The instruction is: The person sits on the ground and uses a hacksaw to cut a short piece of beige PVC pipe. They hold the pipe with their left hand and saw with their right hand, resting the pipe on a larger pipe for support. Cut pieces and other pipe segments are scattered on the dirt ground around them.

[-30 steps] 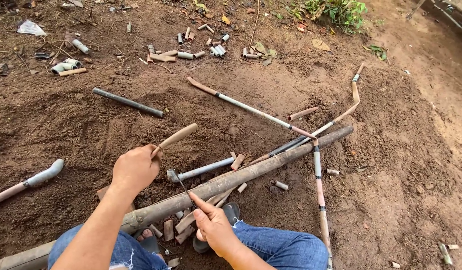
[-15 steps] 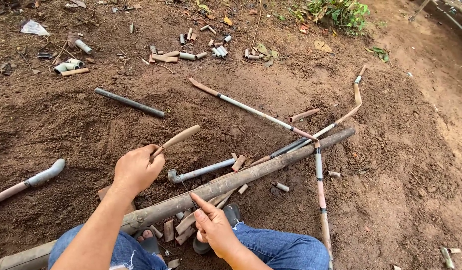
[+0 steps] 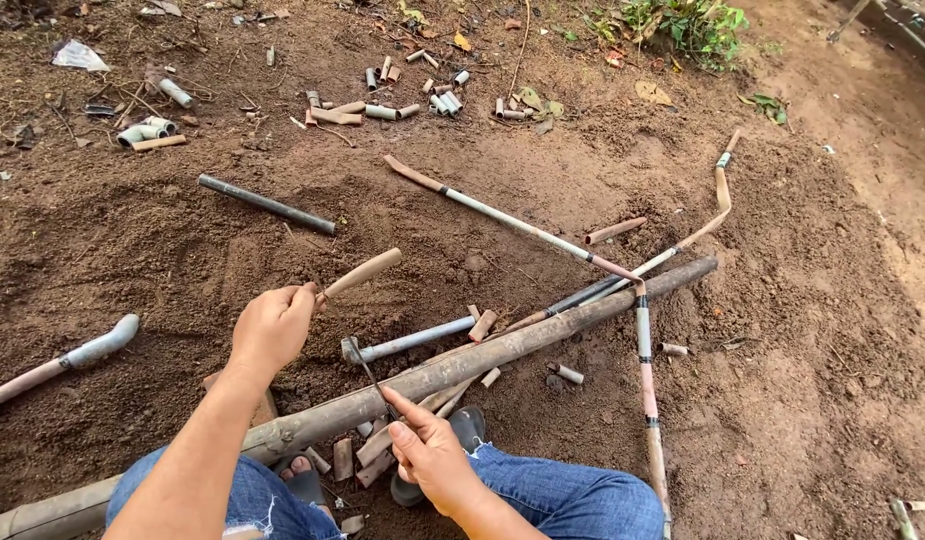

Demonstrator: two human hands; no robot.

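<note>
- The bare dirt ground (image 3: pixel 803 400) fills the view, littered with pipe offcuts.
- A long, mud-caked pole (image 3: pixel 503 350) lies across the person's lap, running from 8 o'clock up to 2 o'clock, ending near the frame's middle right.
- A thin jointed pipe (image 3: pixel 523 225) stretches from 11 o'clock toward the centre right, meeting a second jointed length (image 3: pixel 645 400) that drops toward 5 o'clock.
- A dark tube (image 3: pixel 268 204) lies apart at 10 o'clock; a curved grey elbow pipe (image 3: pixel 88 352) sits at 9 o'clock.
- A short grey pipe (image 3: pixel 413 340) rests just above the pole, beside the hands.
- The left hand (image 3: pixel 273 328) is a closed fist, fingers wrapped tight around a wooden-handled tool (image 3: pixel 361 273), the handle pointing to 2 o'clock.
- The right hand (image 3: pixel 433 455), at 6 o'clock, pinches a thin dark blade (image 3: pixel 371 372) between thumb and fingers; the blade rises across the pole toward the grey pipe's end.
- A heap of cut pipe bits (image 3: pixel 403 95) lies at 12 o'clock.
</note>
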